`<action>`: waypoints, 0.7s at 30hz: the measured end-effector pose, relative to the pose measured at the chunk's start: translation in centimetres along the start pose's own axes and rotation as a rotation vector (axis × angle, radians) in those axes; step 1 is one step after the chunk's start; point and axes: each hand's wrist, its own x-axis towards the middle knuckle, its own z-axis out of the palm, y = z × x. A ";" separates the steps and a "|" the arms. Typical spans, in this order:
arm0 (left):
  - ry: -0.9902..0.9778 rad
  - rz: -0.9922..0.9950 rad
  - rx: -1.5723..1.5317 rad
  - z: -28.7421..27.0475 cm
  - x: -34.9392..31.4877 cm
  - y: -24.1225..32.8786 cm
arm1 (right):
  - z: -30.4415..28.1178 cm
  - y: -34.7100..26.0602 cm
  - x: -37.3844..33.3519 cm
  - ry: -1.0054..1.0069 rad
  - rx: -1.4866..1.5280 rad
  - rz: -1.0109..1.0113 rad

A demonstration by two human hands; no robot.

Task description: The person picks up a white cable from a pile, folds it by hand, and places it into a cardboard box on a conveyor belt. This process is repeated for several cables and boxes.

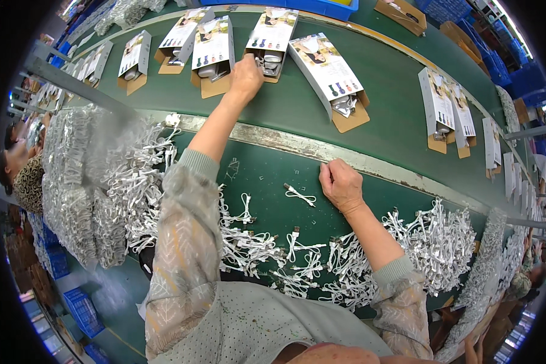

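Across the work area, your left hand [247,77] is resting, palm down and fingers bent, at the open near end of a white printed carton [272,30]. Its fingertips are lying partly out of sight at the carton's mouth, so you cannot tell from this view whether they are gripping anything. White and silvery packets [273,57] are showing inside that end.

Your right hand [344,183] is curling into a loose fist, its thumb lying along the bent forefinger, over the green tabletop [273,164] just beside the worn metal rail [285,141]; whether the fist is enclosing anything, you cannot tell. Just to its left, a single folded white USB cable [300,195] is lying apart from the others on the tabletop.

Beyond the rail, the green conveyor belt [394,115] is carrying further cartons. Just left of yours, a second carton [212,45] is standing with its brown flap facing you; to the right, a tilted carton [324,64] is showing a silvery packet [346,106] at its mouth.

Nearer your body, a large cable heap [437,246] is lying to the right of your right forearm, and a looser cable pile [242,249] is spreading between your arms. At far left, clear plastic bags [73,176] are standing stacked beside more white cables [133,182].
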 end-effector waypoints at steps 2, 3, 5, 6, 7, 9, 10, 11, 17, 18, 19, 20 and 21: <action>-0.148 0.211 -0.128 0.2 -3.3 3.0 | -0.2 0.9 -0.3 0.004 -0.023 0.019; -0.278 0.300 -0.167 -1.1 -5.7 4.2 | -0.3 1.0 -0.3 0.001 -0.030 0.036; -0.503 0.522 -0.254 -3.5 -11.3 4.8 | -0.2 0.9 -0.1 0.021 -0.014 -0.010; -0.746 0.472 -0.214 -5.4 -13.9 6.9 | -0.2 1.5 -0.3 0.018 -0.018 0.001; -0.797 0.589 -0.249 -6.0 -16.3 6.7 | -0.2 1.4 -0.2 0.021 -0.010 0.004; -0.766 0.656 -0.188 -6.6 -20.0 6.6 | -0.4 1.1 -0.1 0.016 -0.019 0.008; -0.713 0.691 -0.112 -6.5 -21.1 6.1 | -0.3 0.8 0.0 0.020 -0.005 -0.002; -0.708 0.693 -0.107 -6.2 -21.5 5.8 | -0.1 1.0 0.0 0.025 -0.017 -0.004; -0.370 0.261 -0.080 -5.4 -17.7 3.9 | 0.0 1.1 -0.2 0.055 -0.003 -0.011; -0.308 0.192 -0.083 -5.2 -15.9 4.0 | -0.2 1.1 -0.3 0.068 0.007 -0.007; -0.241 0.160 -0.074 -4.9 -14.1 4.1 | -0.1 1.3 -0.5 0.059 0.003 0.005; -0.175 0.126 -0.065 -4.5 -12.4 4.1 | 0.0 1.2 -0.6 0.062 0.006 0.001; -0.156 0.077 -0.015 -3.9 -10.7 4.6 | 0.0 1.1 -0.6 0.052 -0.009 -0.001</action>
